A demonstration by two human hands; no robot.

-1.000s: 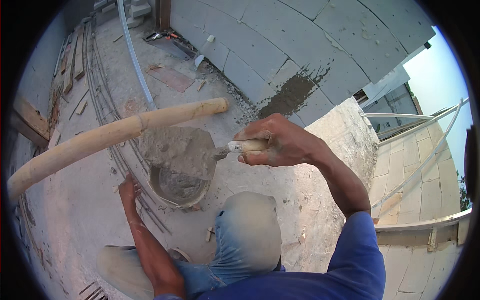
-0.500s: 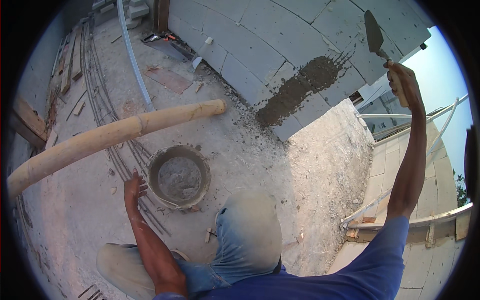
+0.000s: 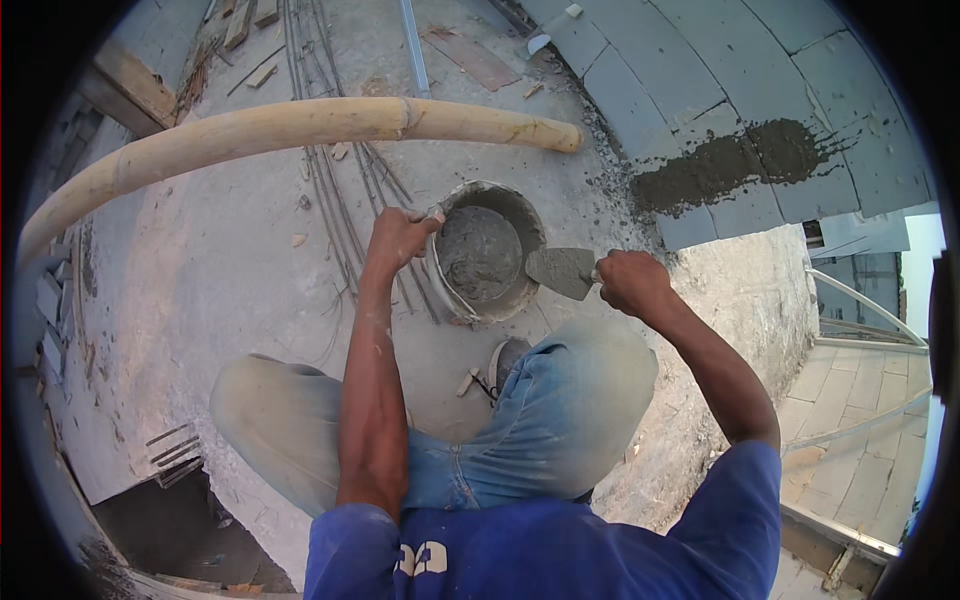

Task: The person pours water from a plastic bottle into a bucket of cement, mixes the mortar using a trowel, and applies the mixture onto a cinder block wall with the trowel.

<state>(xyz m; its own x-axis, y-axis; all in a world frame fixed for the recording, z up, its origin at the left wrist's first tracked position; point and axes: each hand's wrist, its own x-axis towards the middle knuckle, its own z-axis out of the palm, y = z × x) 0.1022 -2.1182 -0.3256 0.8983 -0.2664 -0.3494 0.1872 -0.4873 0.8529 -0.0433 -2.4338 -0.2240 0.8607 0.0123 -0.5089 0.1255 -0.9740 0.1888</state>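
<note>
A round bucket (image 3: 533, 222) of wet grey mortar (image 3: 480, 252) stands on the floor in front of my knees. My left hand (image 3: 402, 238) is closed on the bucket's left rim. In my right hand (image 3: 636, 284) is a pointing trowel (image 3: 563, 272), gripped by its handle, which my fingers mostly hide. The trowel's mortar-smeared blade points left, its tip at the bucket's right rim. To the far right, a dark band of wet mortar (image 3: 715, 170) lies across the light block wall (image 3: 655, 95).
A thick bamboo pole (image 3: 300, 122) crosses beyond the bucket. Thin steel rods (image 3: 335, 215) run along the floor to its left. A dark opening in the floor (image 3: 180, 525) with protruding bars is at lower left. Wood scraps (image 3: 240, 25) lie at the far left.
My right hand has brought the trowel down from high beside the wall to the bucket. My left hand has moved onto the bucket's rim. The view has shifted, too.
</note>
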